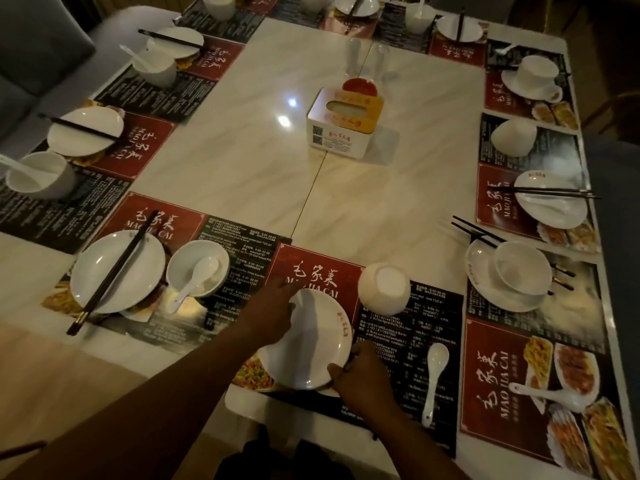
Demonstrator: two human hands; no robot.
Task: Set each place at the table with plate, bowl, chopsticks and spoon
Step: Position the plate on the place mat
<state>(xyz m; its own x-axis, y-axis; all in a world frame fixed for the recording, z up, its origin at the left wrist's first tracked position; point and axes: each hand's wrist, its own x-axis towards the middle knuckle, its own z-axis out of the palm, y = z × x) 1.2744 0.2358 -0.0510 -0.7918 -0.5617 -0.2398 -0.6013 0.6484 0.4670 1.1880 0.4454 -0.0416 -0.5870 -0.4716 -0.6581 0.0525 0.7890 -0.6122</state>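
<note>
The left hand [273,311] is holding the far left rim of a white plate [308,344], and the right hand [363,379] is gripping its near right rim, thumb lying over the lip; the plate is sitting on a placemat [415,341] at the near edge of the table [242,150]; a bowl [383,288] is standing base-up just beyond the plate's right side; a white spoon [434,379] is lying on the mat toward the near right corner; a tissue box [341,123] is resting mid-table.
</note>
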